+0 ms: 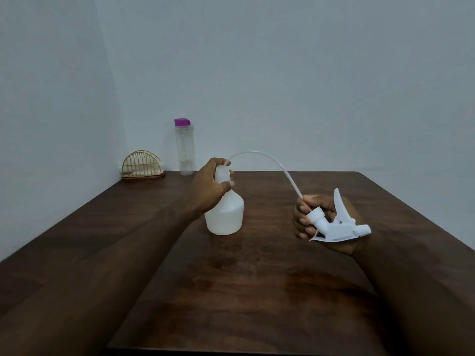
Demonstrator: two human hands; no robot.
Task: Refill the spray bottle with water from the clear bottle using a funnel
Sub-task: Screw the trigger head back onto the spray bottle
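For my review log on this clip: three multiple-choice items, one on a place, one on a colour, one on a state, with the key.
1. Where does the clear bottle stand?
A) at the table's far edge, right of the wire holder
B) on the floor
C) lying at the near edge

2. What colour is its cap?
A) green
B) purple
C) white

3. What state is the spray bottle in?
A) head screwed on
B) tipped over
C) trigger head off, tube tip at the neck

Key: 1 A, it stands upright by the wall. 2 B, the cap shows purple. 3 C, the right hand holds the head away while the left hand grips the neck.
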